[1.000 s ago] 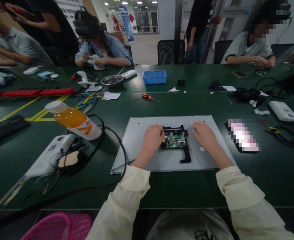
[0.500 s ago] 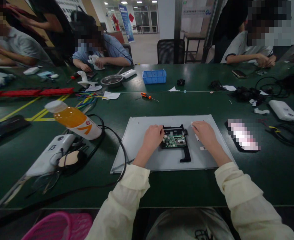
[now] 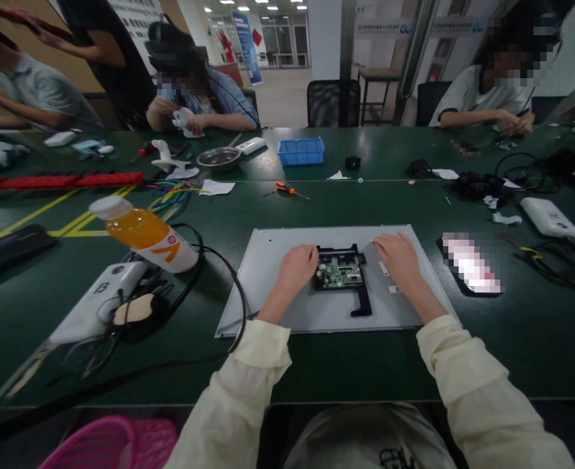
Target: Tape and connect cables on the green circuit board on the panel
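Observation:
A green circuit board (image 3: 341, 273) sits in a black plastic frame (image 3: 364, 301) on a flat grey panel (image 3: 268, 296). My left hand (image 3: 297, 268) is closed at the frame's left edge, fingertips curled over it. To the right of the frame, my right hand (image 3: 399, 255) has its fingers pinched together just above the panel. Whatever lies between those fingertips is too small to make out. Small white labels (image 3: 395, 289) show on the panel below my right hand.
Left of the panel, an orange drink bottle (image 3: 150, 234) leans near a black cable (image 3: 241, 306) that crosses the panel's corner. A phone (image 3: 471, 264) lies to the right. Farther back are a screwdriver (image 3: 290, 190), a blue basket (image 3: 300, 152) and a metal bowl (image 3: 219, 158). Co-workers sit opposite.
My right hand has shifted slightly, its fingers now a little flatter. My left hand stays at the frame. The person across on the left has lifted one hand toward the face.

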`<state>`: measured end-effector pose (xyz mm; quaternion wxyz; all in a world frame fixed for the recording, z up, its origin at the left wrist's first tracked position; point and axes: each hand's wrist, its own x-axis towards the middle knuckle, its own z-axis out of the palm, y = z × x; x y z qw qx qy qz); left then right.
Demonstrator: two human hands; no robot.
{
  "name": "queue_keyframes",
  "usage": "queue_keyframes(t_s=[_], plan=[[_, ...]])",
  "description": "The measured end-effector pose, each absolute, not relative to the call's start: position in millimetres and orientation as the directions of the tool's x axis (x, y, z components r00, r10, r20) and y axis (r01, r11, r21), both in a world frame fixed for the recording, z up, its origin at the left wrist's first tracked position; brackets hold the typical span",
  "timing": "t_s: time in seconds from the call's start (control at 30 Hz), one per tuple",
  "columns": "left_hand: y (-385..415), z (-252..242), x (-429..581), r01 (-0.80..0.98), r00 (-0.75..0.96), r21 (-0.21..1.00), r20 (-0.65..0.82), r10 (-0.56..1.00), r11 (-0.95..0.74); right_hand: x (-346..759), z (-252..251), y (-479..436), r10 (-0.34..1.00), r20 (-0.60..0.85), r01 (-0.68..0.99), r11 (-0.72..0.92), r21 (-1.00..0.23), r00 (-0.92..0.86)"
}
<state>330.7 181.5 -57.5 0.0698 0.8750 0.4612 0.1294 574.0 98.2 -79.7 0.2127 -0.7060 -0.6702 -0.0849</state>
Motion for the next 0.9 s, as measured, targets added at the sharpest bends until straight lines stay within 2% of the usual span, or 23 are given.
queue_keyframes(t_s=[0.2,0.37,0.5,0.63,0.9], plan=[[184.8,-56.6,328.5,0.780,0.485,0.377,0.142,0.863,-0.500,565.3,-71.4,103.3,0.845,0.525,0.955,0.071,-0.289,0.097],[187.3,-57.3,326.2,0.756,0.457,0.464,0.131,0.880,-0.462,545.1,-72.2,119.0,0.856,0.516,0.936,0.212,-0.281,-0.039],[190.1,-59.6,325.0,0.733,0.458,0.493,0.153,0.876,-0.469,532.4,-80.5,129.6,0.893,0.428,0.927,0.267,-0.262,-0.136],[191.1,-60.2,324.5,0.719,0.443,0.511,0.184,0.877,-0.471,527.9,-81.2,131.3,0.918,0.371,0.929,0.250,-0.273,-0.138],[189.1,-58.4,324.9,0.730,0.443,0.493,0.185,0.877,-0.473,527.9,-79.5,127.4,0.912,0.408,0.899,0.219,-0.379,-0.050]])
